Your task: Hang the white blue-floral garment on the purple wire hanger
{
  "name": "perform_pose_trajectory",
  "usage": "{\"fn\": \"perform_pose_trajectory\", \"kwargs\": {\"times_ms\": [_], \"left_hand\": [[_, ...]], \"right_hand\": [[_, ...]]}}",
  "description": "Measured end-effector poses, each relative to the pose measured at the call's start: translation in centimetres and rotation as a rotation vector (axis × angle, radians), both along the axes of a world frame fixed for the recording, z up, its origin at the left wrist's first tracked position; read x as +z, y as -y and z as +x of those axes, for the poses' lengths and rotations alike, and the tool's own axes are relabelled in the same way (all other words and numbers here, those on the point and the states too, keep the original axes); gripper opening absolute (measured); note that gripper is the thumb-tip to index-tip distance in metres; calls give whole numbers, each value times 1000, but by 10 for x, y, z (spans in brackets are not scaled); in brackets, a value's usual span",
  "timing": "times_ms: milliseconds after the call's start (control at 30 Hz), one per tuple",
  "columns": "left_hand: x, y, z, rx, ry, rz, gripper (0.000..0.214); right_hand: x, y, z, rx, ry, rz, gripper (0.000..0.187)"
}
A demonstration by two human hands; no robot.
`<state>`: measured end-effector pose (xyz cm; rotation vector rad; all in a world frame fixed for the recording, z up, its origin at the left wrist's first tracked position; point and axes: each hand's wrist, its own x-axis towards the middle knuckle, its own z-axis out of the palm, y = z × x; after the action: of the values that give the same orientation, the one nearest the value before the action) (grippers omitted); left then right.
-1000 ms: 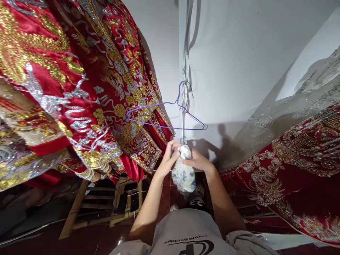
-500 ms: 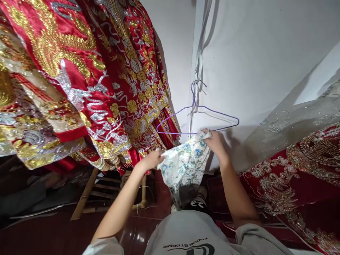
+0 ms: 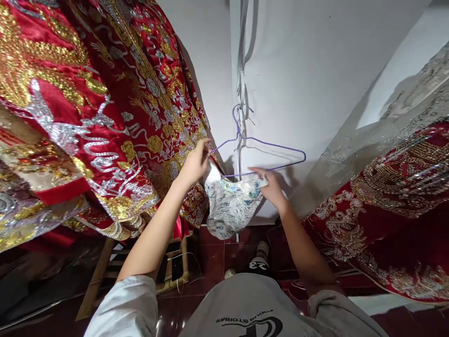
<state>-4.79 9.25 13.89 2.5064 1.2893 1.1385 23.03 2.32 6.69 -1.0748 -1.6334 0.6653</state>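
Note:
A small white top with a blue and green floral print hangs between my hands, its curved neckline up at the hanger's lower bar. My left hand is closed at the left end of a purple hanger, gripping the top's shoulder there. That hanger corner is hidden by the fingers and cloth. On the other side, my right hand pinches the right edge of the top just under the lower bar, one finger stretched along it. The hanger's right corner is bare, and its hook is caught on a white strap by the wall.
Red robes with gold and silver embroidery hang close on the left. A beaded red gown and sheer, sparkling fabric fill the right. A bamboo chair stands low at the left on the dark red tiled floor.
The top has been raised to the hanger. My left hand has moved up to the hanger's left end, while my right hand has shifted slightly left. The view has swung a little right.

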Motion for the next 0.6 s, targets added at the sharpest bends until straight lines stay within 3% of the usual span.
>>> {"fn": "perform_pose_trajectory", "kwargs": {"times_ms": [100,167,267,367,400,500,600], "left_hand": [[-4,-4,2,47,5,6,42],[-8,-6,2,54,-29,9,40],[-12,-9,4,24,-42,21,37],[-13,-14,3,19,-37,61,34],[-12,-16,2,46,-27,90,32],[-7,-23,-5,163,28,180,26],[-3,-29,-8,179,44,119,22]], "right_hand": [[-1,1,29,-258,-105,177,72],[7,-7,52,-402,-111,204,83],[31,-24,78,-475,19,135,72],[55,-31,91,-409,187,-9,28],[61,-29,93,-344,230,-83,21],[75,-16,100,-89,289,-289,28],[79,-2,100,70,176,-400,41]]}}
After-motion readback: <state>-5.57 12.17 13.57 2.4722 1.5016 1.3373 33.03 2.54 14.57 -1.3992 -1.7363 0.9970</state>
